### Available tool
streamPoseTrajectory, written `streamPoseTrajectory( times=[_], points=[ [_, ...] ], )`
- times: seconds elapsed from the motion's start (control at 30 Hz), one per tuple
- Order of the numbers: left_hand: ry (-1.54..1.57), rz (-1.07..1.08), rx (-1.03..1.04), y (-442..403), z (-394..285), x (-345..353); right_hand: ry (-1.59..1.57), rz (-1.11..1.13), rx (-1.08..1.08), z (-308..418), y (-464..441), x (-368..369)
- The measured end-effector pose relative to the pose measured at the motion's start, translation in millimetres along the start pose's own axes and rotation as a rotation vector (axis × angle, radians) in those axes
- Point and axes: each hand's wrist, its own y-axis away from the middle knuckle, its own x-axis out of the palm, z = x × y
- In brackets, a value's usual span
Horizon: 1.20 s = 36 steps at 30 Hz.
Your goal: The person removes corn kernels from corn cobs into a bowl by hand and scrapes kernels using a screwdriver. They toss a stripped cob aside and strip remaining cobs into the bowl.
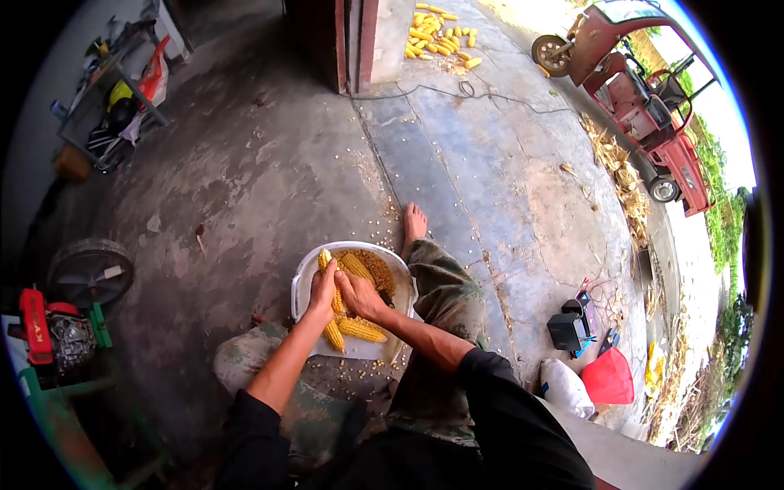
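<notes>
A white plastic basin [297,287] stands on the floor between my legs. Above it my left hand [323,291] is closed around a yellow corn cob [324,259], which sticks out past the fingers at the top. My right hand [360,296] is closed against the same cob from the right, its fingers partly hidden. More yellow cobs [361,329] lie just below the hands at the basin's near side. Another cob [354,265] rests farther back, beside a heap of loose kernels [379,272].
Scattered kernels [351,369] dot the floor around the basin. A corn pile [433,34] lies beyond the doorway, near a red three-wheeler [633,102]. At left are a red engine [51,331] and a wheel [90,273]. Black boxes [567,331] and sacks [565,388] sit right.
</notes>
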Motion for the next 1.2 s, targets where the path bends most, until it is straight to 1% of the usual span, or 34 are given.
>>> streamPoseTrajectory(
  times=[0.1, 0.17, 0.23, 0.27, 0.3, 0.33, 0.37, 0.4, 0.43, 0.47, 0.5, 0.53, 0.57, 0.63, 0.7, 0.77, 0.8, 0.83, 0.87, 0.9, 0.97, 1.0, 1.03, 1.07, 1.1, 1.17, 1.2],
  points=[
    [0.059, 0.046, -0.016, -1.1, 1.3, 0.4, 0.039, 0.032, -0.028, -3.8, -0.7, -4.7],
    [0.055, 0.051, -0.023, 1.2, -0.8, 0.5, 0.052, 0.005, -0.042, -9.3, -0.5, -3.7],
    [0.13, 0.108, -0.045, 2.3, -3.5, 0.2, 0.107, -0.094, -0.22, -8.9, -1.0, -3.5],
    [0.161, 0.091, -0.066, 1.5, -4.2, 0.9, 0.033, -0.092, -0.183, -9.3, -1.3, -4.4],
    [0.181, 0.079, -0.087, 5.3, -9.0, 5.3, 0.055, -0.162, -0.202, -16.4, -4.6, -0.3],
    [0.144, 0.059, -0.097, 5.7, -11.0, 3.7, 0.101, -0.139, -0.193, -9.1, -2.8, -4.9],
    [0.148, 0.085, -0.085, 2.9, -8.4, -1.5, 0.124, -0.167, -0.202, -22.4, -9.0, -0.4],
    [0.178, 0.075, -0.067, 6.4, -10.4, 0.2, 0.133, -0.174, -0.196, -18.1, -9.2, -2.5],
    [0.139, 0.079, -0.043, 4.3, -7.1, -5.3, 0.055, -0.154, -0.133, 3.6, -3.8, -10.5],
    [0.149, 0.08, -0.058, 4.1, -7.2, -7.8, -0.056, -0.086, 0.014, 2.4, -7.8, -13.1],
    [0.109, 0.067, -0.076, 0.4, -5.9, -11.7, -0.057, -0.088, 0.008, 9.6, -6.5, -17.6],
    [0.112, 0.083, -0.066, -2.3, -4.8, -16.8, 0.055, -0.157, -0.148, 3.0, -13.0, -15.0],
    [0.114, 0.105, -0.05, -4.2, -4.0, -21.0, 0.058, -0.126, -0.113, -4.5, -13.0, -18.4],
    [0.198, 0.144, -0.053, 11.0, -16.1, -18.7, 0.066, -0.114, -0.128, -9.5, -16.0, -18.2],
    [0.111, 0.116, -0.1, 28.4, -31.0, -14.3, 0.185, -0.151, -0.25, -9.8, -15.5, -19.3],
    [0.157, 0.166, -0.051, 24.7, -24.9, -17.7, 0.146, -0.126, -0.249, -19.3, -19.1, -14.7],
    [0.158, 0.163, -0.052, 24.2, -22.6, -17.3, 0.154, -0.121, -0.191, -14.8, -18.0, -15.9],
    [0.153, 0.156, -0.01, 23.3, -19.8, -16.5, 0.163, -0.116, -0.131, -10.7, -17.1, -17.5],
    [0.147, 0.151, 0.033, 22.8, -18.0, -16.3, 0.143, -0.096, -0.102, -5.9, -16.7, -18.5],
    [0.149, 0.151, 0.032, 25.8, -20.2, -15.1, 0.144, -0.096, -0.102, -7.7, -17.4, -16.5],
    [0.126, 0.323, 0.049, 33.6, -24.3, -14.4, -0.353, 0.047, 0.145, -10.8, -19.3, -10.5],
    [0.075, 0.28, 0.085, 24.7, -13.2, -22.3, -0.32, 0.109, 0.153, -9.9, -19.3, -12.9],
    [0.028, 0.258, 0.12, 12.2, -1.9, -26.1, -0.358, 0.135, 0.201, 8.1, -12.3, -15.3],
    [-0.009, 0.209, 0.134, 25.2, -13.7, -14.4, -0.409, 0.128, 0.167, 12.1, -9.6, -14.2],
    [-0.045, 0.17, 0.146, 41.5, -25.7, -5.4, -0.365, 0.201, 0.231, 6.0, -13.1, -17.5],
    [-0.089, 0.164, 0.139, 30.9, -19.7, -12.5, -0.493, 0.216, 0.232, 1.3, -15.2, -14.9],
    [-0.131, 0.174, 0.14, 29.5, -19.0, -14.4, -0.484, 0.19, 0.249, 10.4, -12.2, -17.3]
  ],
)
